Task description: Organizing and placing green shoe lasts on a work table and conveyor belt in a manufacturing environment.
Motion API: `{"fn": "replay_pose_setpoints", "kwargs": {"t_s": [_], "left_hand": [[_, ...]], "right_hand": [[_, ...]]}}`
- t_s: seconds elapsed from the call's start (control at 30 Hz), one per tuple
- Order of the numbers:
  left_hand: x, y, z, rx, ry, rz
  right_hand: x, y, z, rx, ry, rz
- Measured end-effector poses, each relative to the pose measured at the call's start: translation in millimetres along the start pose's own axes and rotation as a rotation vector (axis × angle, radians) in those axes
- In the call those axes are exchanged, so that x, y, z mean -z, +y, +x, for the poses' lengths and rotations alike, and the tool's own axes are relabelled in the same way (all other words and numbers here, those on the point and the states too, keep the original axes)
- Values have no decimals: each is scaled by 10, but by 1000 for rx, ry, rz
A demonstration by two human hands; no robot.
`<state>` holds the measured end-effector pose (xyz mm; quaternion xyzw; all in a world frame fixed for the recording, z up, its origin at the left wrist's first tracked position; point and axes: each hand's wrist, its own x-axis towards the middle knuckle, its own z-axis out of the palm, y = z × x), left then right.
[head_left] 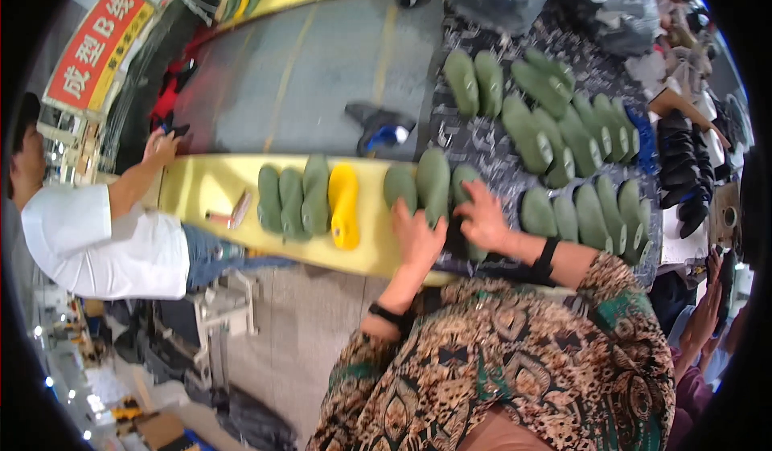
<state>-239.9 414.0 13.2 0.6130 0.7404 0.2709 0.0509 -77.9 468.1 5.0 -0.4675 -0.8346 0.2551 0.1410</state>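
Note:
Several green insoles lie in a row along the pale yellow ledge (pixel 193 182) and onto the dark patterned cloth beside it. My left hand (pixel 420 238) has its fingers apart at the near ends of two of them, a shorter green insole (pixel 400 184) and a longer green insole (pixel 434 179). Just to the right, my right hand (pixel 485 219) is bent over another green insole (pixel 465 176), fingertips at its left edge; the hand hides its middle. A yellow insole (pixel 343 202) lies left of my hands, beside several green insoles (pixel 316 198).
Beyond the ledge runs a grey conveyor belt (pixel 322 73) with a black and blue shoe upper (pixel 382 129) on it. More green insoles (pixel 555 137) cover the patterned cloth (pixel 450 137) at right. A person in a white shirt (pixel 121 234) works at the far left.

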Motion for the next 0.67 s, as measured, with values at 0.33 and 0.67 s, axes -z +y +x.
{"fn": "replay_pose_setpoints", "kwargs": {"t_s": [0.33, 0.67], "left_hand": [[-19, -194, -165, -24, 1, 14], [225, -797, -48, 24, -92, 96]], "right_hand": [[-126, -7, -99, 26, 48, 22], [-95, 26, -15, 27, -58, 25]]}}
